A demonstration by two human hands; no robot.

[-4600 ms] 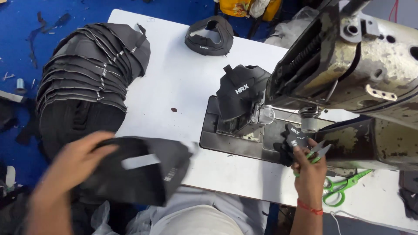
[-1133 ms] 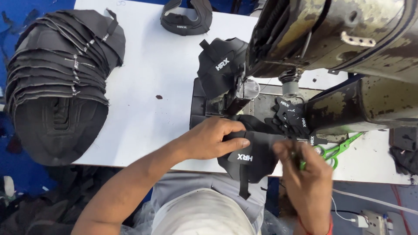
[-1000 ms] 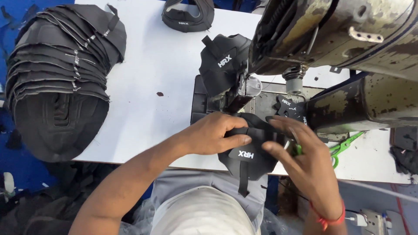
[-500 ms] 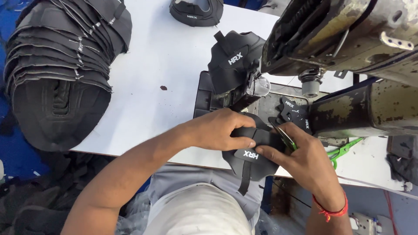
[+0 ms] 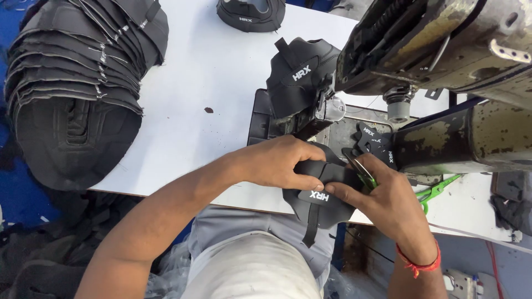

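Nearest you, your left hand (image 5: 277, 163) and right hand (image 5: 382, 194) both close on the black shoe upper (image 5: 318, 196) at the white tabletop (image 5: 210, 66) edge, just before the sewing machine (image 5: 443, 61). Your right fingers also curl around a small green snipper (image 5: 363, 171); its blades could nick the fabric. Farther left, the stacked uppers (image 5: 77, 83) lean and could slide.

Desk (image 5: 221, 66): white top, evenly lit. Floor (image 5: 22, 205): blue, littered with dark scraps along the left edge.
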